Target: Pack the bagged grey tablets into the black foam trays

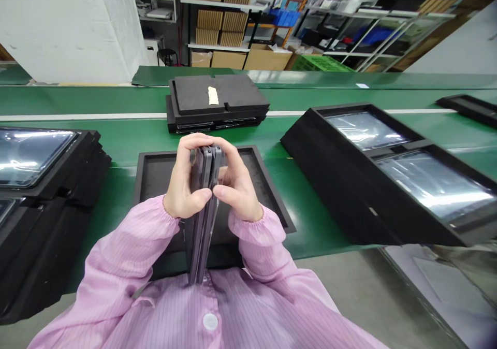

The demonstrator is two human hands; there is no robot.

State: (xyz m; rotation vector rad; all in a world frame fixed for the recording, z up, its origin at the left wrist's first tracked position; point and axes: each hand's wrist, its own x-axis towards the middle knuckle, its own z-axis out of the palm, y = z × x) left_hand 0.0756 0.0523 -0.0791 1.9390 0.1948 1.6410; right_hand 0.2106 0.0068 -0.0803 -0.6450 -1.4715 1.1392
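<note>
Two thin dark tablet-like devices stand on edge, side by side, close to my chest. My left hand wraps round their left side, with its thumb on the near edge. Around the right side closes my right hand, its thumb also on the near edge. The fingertips of both hands meet over the far upper end. Beneath them lies a shallow black foam tray. Most of its middle is hidden by my hands, sleeves and the devices.
On the green work surface, a stack of black foam trays carries a yellowish label. Tall stacks with film-covered screens stand at left and right. Behind are shelves with cardboard boxes and a distant person in blue.
</note>
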